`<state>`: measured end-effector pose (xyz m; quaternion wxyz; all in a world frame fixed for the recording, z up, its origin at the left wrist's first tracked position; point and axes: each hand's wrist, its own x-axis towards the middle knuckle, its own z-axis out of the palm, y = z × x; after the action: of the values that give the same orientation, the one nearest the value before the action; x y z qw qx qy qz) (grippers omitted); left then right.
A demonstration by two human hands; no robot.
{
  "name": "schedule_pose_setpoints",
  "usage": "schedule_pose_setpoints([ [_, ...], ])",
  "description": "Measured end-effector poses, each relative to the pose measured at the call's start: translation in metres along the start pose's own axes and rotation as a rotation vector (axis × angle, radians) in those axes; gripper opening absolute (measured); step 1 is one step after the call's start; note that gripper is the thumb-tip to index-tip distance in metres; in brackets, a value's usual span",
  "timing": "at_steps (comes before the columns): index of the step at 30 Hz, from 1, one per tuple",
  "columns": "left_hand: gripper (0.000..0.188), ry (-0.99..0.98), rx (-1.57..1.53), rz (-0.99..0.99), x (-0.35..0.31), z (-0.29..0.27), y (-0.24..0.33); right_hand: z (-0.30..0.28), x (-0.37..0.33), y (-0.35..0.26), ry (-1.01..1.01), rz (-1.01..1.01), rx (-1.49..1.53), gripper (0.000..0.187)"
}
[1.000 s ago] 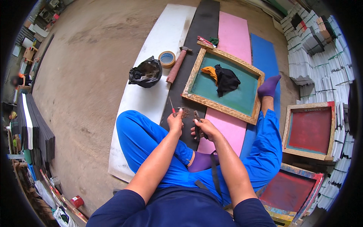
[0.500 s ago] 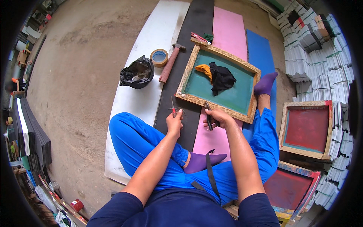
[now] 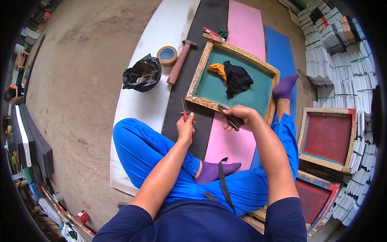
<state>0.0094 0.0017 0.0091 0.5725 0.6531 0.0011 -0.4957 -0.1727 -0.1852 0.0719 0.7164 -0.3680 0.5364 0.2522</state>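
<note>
Your left hand point(image 3: 186, 128) has its fingers curled around a red-handled screwdriver point(image 3: 185, 116), the thin shaft pointing up and away from you. A small dark piece sits crosswise at that grip, too small to make out. Your right hand point(image 3: 242, 115) is wrapped about a pair of black-handled pliers point(image 3: 233, 122), whose nose points toward your left and away from you, by the near rail of a wood-framed printing screen point(image 3: 200, 68). You cannot tell from this view whether the jaws touch the wood or how far apart they stand.

The screen lies just beyond your right grip, its teal mesh bearing a black cloth point(image 3: 238, 78) and an orange cloth point(image 3: 217, 70). Beyond your left grip lies a hammer point(image 3: 179, 64) with a wrapped reddish handle, head away from you, and to its left a roll of tape point(image 3: 167, 63) and a black plastic bag point(image 3: 149, 83). Beneath your left grip is a black board point(image 3: 173, 107); under your right, a pink board point(image 3: 225, 141). Well to the right of both grips, a red-meshed screen point(image 3: 327, 137) stands near stacks of white sheets point(image 3: 342, 94).
</note>
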Motion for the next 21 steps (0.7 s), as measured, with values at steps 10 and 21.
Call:
schedule_pose_setpoints([
  [10,0.024,-0.02,-0.001,-0.025,0.005,0.003,-0.005,0.06,0.027,0.04,0.502,-0.41,-0.141,0.025],
  [21,0.025,-0.013,0.011,-0.002,0.007,0.005,-0.005,0.095,0.05,0.056,0.965,-0.484,-0.355,0.038],
])
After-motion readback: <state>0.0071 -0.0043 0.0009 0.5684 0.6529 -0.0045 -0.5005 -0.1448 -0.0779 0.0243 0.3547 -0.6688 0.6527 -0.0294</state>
